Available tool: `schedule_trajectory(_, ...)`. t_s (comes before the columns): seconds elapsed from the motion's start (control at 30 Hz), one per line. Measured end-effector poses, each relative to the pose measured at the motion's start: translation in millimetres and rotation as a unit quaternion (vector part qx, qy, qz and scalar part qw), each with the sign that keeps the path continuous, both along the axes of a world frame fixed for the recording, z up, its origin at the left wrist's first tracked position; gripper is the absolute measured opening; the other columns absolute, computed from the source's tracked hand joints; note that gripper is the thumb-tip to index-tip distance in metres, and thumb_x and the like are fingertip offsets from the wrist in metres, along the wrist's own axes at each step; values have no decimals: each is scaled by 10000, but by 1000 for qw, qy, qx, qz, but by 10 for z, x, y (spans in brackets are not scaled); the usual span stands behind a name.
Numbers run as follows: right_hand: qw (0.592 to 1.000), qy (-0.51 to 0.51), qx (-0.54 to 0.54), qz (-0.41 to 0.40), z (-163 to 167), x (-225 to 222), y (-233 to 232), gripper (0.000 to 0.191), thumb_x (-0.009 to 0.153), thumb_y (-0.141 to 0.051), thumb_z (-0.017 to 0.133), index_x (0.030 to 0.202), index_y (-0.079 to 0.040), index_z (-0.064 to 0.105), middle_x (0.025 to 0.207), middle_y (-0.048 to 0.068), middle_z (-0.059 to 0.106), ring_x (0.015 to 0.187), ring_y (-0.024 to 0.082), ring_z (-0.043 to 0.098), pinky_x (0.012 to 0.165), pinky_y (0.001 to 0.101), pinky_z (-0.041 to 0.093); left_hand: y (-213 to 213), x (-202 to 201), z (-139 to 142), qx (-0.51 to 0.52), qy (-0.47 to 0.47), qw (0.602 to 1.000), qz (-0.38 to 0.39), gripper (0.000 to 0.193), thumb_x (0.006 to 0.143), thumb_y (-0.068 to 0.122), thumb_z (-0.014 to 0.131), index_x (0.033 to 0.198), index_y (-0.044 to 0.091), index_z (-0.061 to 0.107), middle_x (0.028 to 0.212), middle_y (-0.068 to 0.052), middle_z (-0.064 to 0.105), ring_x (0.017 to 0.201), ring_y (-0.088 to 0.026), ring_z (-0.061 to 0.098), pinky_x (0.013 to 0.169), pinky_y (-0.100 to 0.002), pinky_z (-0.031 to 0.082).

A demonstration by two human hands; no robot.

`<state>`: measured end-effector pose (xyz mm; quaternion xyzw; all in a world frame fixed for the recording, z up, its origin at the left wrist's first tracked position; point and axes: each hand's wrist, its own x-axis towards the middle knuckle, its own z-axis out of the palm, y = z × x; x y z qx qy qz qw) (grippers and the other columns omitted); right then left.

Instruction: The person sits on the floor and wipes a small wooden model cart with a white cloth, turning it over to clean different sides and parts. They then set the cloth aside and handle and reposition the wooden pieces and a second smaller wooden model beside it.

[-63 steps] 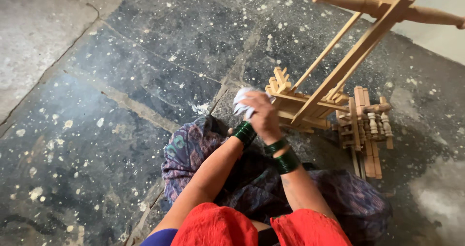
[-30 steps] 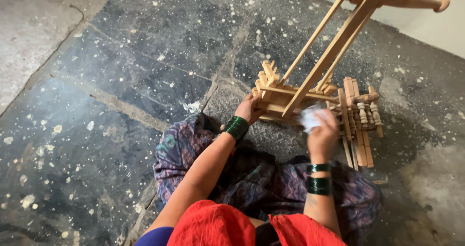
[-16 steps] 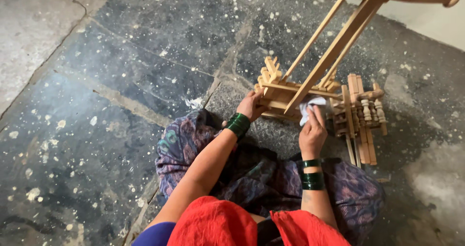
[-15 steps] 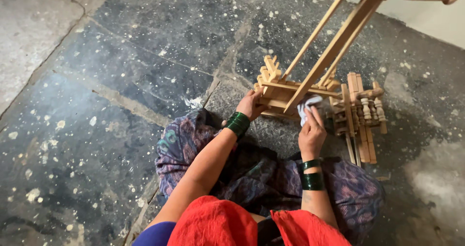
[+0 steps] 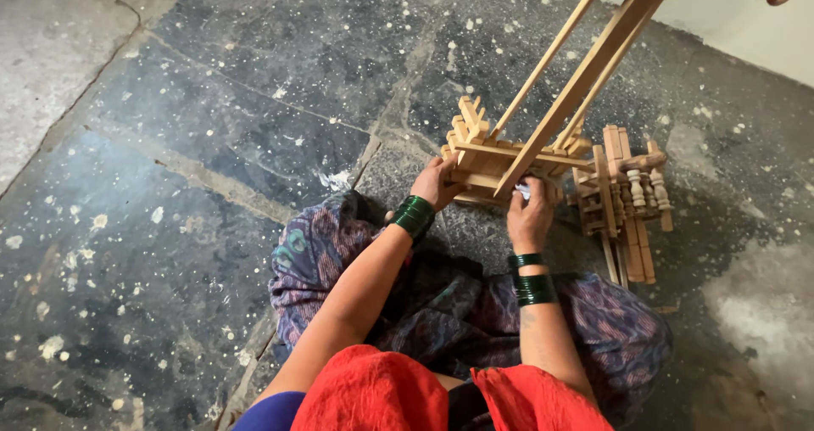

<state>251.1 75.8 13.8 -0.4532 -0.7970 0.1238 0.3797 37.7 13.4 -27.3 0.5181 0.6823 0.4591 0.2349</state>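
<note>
left: bare stone floor | right: stacked wooden parts block

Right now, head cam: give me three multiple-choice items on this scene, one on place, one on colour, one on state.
1. Where does the wooden frame stand?
A. on the stone floor
B. on a table
C. on a shelf

2. What colour are the bangles?
A. gold
B. green
C. white

3. What is the right hand doing?
A. resting on the floor
B. raised in the air
C. pressing a white cloth to the frame

Key: 1 A, its base meets the slabs. 2 B, dark green bands circle both wrists. 3 C, the cloth shows at the fingertips while the left hand grips the base.
</note>
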Motion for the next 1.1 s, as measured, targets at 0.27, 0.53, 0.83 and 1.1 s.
schedule_trajectory(0.27, 991, 105, -31, -79, 99, 475, 255, 264, 893, 65, 575, 1076, -95, 678, 1135, 108, 686, 1061, 315, 681, 939, 409, 558, -11, 1, -12, 21, -7, 1000, -4, 729, 758, 311, 866, 1409, 144, 584, 1068, -168, 639, 969, -360, 688, 838, -431, 560)
schedule_trajectory(0.53, 994, 17, 59, 93, 506, -247, -497, 316, 912, 50, 619, 1172, -88, 733, 1234, 170, 610, 1154, 354, 620, 977, 443, 530, 37, -7, -19, 32, -16, 999, 5, 764, 740, 282, 877, 1416, 115, 565, 1093, -167, 653, 987, -361, 685, 858, -428, 560)
schedule_trajectory(0.83, 990, -66, 35, 121, 408, -552, -537, 323, 966, -36, 584, 1272, -48, 686, 1299, 210, 612, 1195, 412, 591, 990, 477, 515, 8, -15, 68, 26, -8, 1000, -9, 765, 720, 252, 892, 1415, 132, 594, 1046, -197, 661, 958, -397, 672, 839, -452, 554)
schedule_trajectory(1.1, 990, -40, -53, 127, 537, -703, -563, 258, 934, -30, 562, 1121, -69, 737, 1231, 120, 700, 1070, 352, 681, 907, 414, 551, 58, 30, 33, 43, 0, 999, 6, 435, 799, 204, 811, 1206, 127, 678, 1054, -175, 683, 937, -373, 699, 839, -423, 569)
